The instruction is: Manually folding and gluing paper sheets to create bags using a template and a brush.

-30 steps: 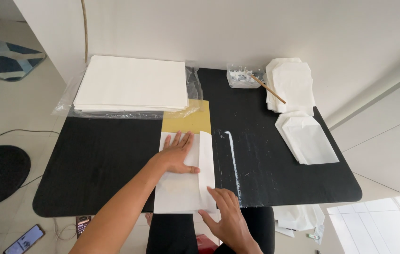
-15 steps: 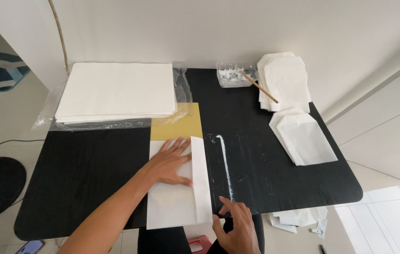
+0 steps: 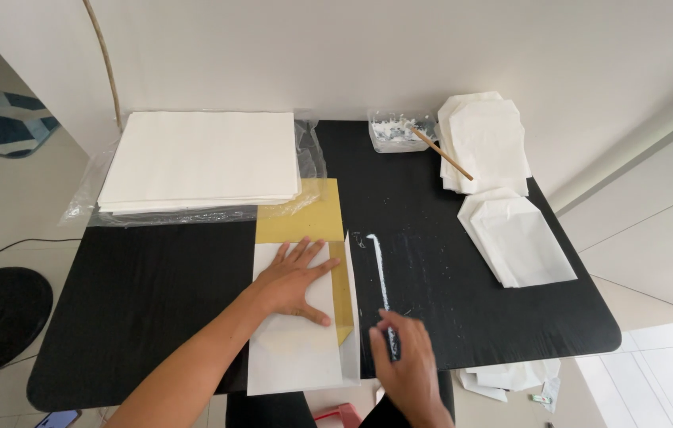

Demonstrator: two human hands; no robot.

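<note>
Pressing: left hand (image 3: 295,284) flat, grip released, on white paper (image 3: 293,353) | right hand (image 3: 404,361) hovering beside, fingers loose, holding nothing

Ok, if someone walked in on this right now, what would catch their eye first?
Probably the left hand pressed flat on a white folded sheet lying over a yellow template at the near middle of the black table. The right hand hovers beside a white glue streak. A tall stack of white paper fills the far left corner.
</note>
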